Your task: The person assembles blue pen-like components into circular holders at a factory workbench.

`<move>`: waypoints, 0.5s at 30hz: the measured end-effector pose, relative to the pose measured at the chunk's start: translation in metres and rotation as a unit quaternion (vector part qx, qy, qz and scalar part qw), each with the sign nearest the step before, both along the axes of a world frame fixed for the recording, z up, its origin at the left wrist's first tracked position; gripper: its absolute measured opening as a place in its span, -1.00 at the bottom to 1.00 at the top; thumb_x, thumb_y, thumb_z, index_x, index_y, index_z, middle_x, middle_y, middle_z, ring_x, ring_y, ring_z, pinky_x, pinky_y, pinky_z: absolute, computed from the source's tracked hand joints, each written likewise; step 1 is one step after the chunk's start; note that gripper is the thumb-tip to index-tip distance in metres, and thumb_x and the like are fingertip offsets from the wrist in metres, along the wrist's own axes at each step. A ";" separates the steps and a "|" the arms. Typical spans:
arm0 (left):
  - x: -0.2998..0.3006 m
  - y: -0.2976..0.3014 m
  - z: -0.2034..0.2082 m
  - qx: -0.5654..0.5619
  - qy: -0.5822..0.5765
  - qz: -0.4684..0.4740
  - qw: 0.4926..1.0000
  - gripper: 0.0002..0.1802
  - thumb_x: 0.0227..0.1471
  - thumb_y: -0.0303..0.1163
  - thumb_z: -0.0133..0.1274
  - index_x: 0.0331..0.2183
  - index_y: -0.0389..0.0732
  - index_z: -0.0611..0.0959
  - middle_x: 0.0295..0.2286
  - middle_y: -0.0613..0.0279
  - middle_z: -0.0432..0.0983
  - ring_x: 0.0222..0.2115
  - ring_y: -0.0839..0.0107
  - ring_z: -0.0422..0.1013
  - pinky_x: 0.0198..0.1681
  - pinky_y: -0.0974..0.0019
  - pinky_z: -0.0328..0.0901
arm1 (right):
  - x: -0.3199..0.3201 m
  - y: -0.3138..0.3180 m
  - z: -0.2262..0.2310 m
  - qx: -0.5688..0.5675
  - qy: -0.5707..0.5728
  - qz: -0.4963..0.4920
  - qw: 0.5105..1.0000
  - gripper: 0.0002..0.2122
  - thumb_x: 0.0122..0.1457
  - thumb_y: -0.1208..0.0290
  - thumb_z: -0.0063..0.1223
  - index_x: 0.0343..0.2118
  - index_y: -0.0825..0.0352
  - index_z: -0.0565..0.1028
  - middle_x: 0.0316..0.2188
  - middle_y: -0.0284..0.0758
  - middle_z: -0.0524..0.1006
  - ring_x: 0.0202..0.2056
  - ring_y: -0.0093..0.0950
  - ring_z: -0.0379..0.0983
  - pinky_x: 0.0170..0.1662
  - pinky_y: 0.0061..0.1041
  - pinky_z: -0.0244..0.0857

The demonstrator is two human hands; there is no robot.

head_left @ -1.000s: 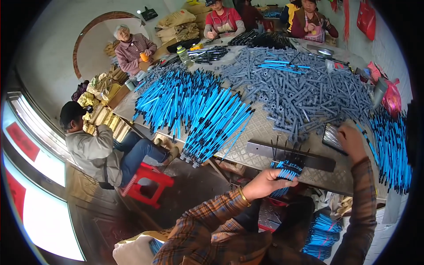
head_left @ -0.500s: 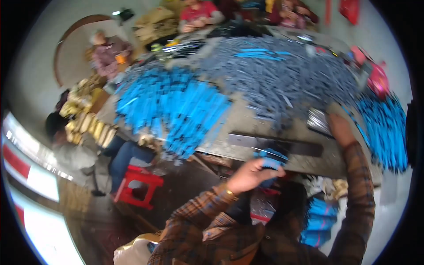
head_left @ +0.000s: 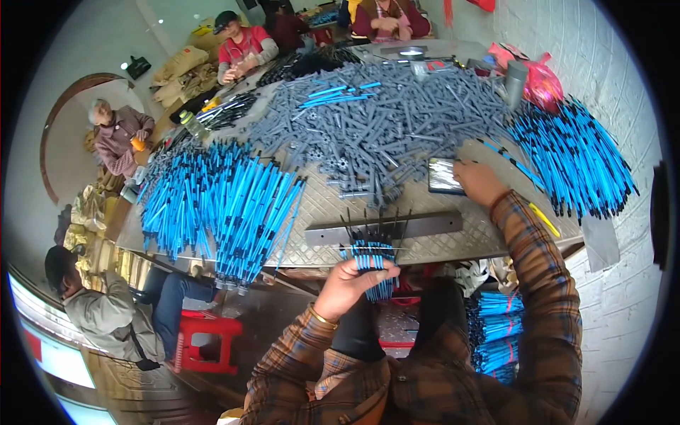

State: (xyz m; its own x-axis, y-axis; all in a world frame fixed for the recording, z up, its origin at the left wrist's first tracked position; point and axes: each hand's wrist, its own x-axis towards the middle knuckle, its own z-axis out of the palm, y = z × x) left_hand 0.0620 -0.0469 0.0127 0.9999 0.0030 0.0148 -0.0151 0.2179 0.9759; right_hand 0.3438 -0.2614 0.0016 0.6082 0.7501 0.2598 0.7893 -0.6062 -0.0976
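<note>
My left hand is closed round a bundle of thin blue rods with black ends, just off the table's near edge. The black tips fan out at the top, over a flat metal bar. A thin, light-coloured needle-like strip lies across the bundle above my fingers. My right hand is at the right side of a small dark box of silvery thin pieces. Its fingers are drawn together at the box rim; whatever they pinch is too small to make out.
Grey plastic parts are heaped across the table. Blue rods lie in piles at left and right. A yellow-handled tool lies by my right forearm. Tied blue bundles are stacked below; other people sit around.
The view has shifted, so the table scene sits further left and is sharper. The bundle in my left hand now shows its black tips fanned upward. My right hand stays at the box.
</note>
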 end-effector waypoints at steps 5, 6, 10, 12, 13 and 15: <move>-0.001 -0.001 -0.002 -0.015 0.011 -0.006 1.000 -0.83 0.00 -0.59 -0.04 -0.28 -0.31 0.56 -0.33 0.15 0.52 -0.25 0.40 0.43 -0.11 0.36 0.28 | 0.007 0.003 0.000 0.038 0.013 -0.035 0.999 -0.90 0.06 0.47 -0.21 -0.39 0.38 0.31 -0.48 -0.02 0.44 -0.36 -0.05 0.39 -0.31 -0.14 0.25; -0.001 0.001 0.000 -0.023 0.012 -0.002 1.000 -0.83 0.00 -0.59 -0.04 -0.29 -0.31 0.55 -0.33 0.14 0.52 -0.25 0.39 0.44 -0.11 0.36 0.29 | 0.009 0.001 0.000 0.042 0.017 -0.045 0.998 -0.90 0.07 0.47 -0.22 -0.40 0.38 0.31 -0.50 -0.02 0.44 -0.37 -0.05 0.39 -0.31 -0.15 0.25; -0.001 0.007 -0.002 -0.024 0.013 0.008 1.000 -0.84 0.00 -0.57 -0.02 -0.29 -0.32 0.56 -0.33 0.13 0.52 -0.25 0.37 0.44 -0.12 0.35 0.29 | 0.007 0.011 0.005 0.065 0.040 -0.053 0.996 -0.89 0.09 0.43 -0.23 -0.41 0.35 0.31 -0.51 -0.04 0.44 -0.38 -0.07 0.39 -0.35 -0.17 0.25; 0.002 0.005 -0.003 -0.021 0.012 0.013 1.000 -0.84 0.00 -0.56 -0.02 -0.29 -0.32 0.56 -0.33 0.13 0.52 -0.25 0.37 0.44 -0.12 0.35 0.29 | 0.004 0.007 0.008 0.111 0.051 -0.015 0.992 -0.88 0.09 0.42 -0.16 -0.41 0.37 0.32 -0.51 -0.07 0.44 -0.40 -0.08 0.38 -0.35 -0.22 0.24; 0.005 0.004 -0.003 -0.022 0.005 0.008 1.000 -0.84 0.00 -0.55 -0.01 -0.29 -0.32 0.56 -0.33 0.12 0.52 -0.25 0.36 0.44 -0.12 0.34 0.29 | 0.002 0.005 0.009 0.135 0.056 0.004 0.989 -0.87 0.09 0.41 -0.13 -0.41 0.37 0.32 -0.52 -0.09 0.44 -0.41 -0.09 0.38 -0.35 -0.24 0.24; 0.006 0.004 -0.004 -0.023 -0.006 0.003 1.000 -0.83 0.00 -0.54 -0.01 -0.29 -0.32 0.56 -0.33 0.12 0.53 -0.25 0.35 0.44 -0.12 0.34 0.29 | -0.016 0.012 0.015 0.175 0.057 0.061 0.981 -0.89 0.08 0.43 -0.12 -0.40 0.37 0.34 -0.52 -0.11 0.44 -0.43 -0.12 0.39 -0.36 -0.28 0.24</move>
